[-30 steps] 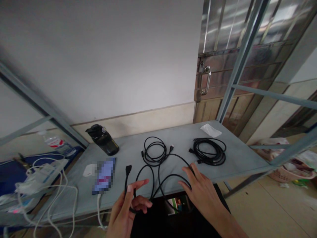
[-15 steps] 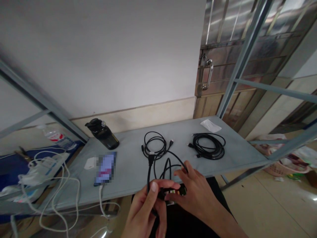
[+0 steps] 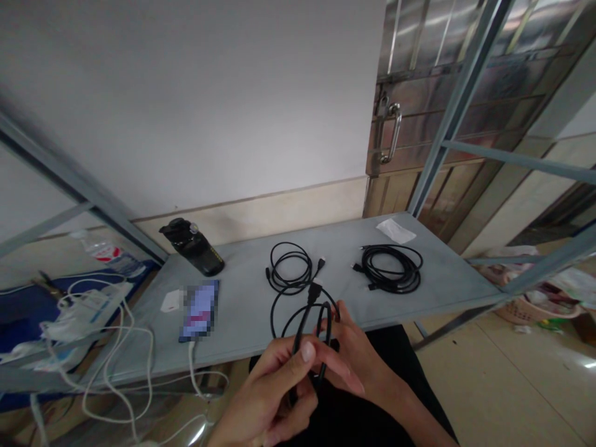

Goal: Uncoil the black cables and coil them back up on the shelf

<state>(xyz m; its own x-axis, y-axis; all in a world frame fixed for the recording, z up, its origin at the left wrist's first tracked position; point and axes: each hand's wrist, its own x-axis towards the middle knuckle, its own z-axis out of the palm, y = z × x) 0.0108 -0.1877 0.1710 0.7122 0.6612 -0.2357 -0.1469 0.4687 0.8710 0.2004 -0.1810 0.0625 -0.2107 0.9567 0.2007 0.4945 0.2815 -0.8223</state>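
Observation:
My left hand (image 3: 288, 391) is closed round a black cable (image 3: 305, 318) near the front edge of the table; the cable's plug (image 3: 315, 290) sticks up above my fingers. Just behind it, partly covered by the left fingers, my right hand (image 3: 356, 351) is curled on another stretch of the same cable. Loops of that cable stand up between the two hands and trail onto the table (image 3: 246, 316). A coiled black cable (image 3: 291, 267) lies beyond my hands, its connectors at either side. Farther right rests a thicker bundle of coiled black cables (image 3: 393, 270).
On the left are a dark water bottle (image 3: 198, 248), a phone (image 3: 200, 310) with a white cord, and a white tag (image 3: 171, 301). White cables (image 3: 107, 360) hang over the left edge. A crumpled paper (image 3: 395, 231) lies at the back right. Metal posts (image 3: 459, 93) frame the table.
My left hand has moved right and now overlaps my right hand. The plug above it has shifted right and slightly up. The cable loops have drawn closer between my hands.

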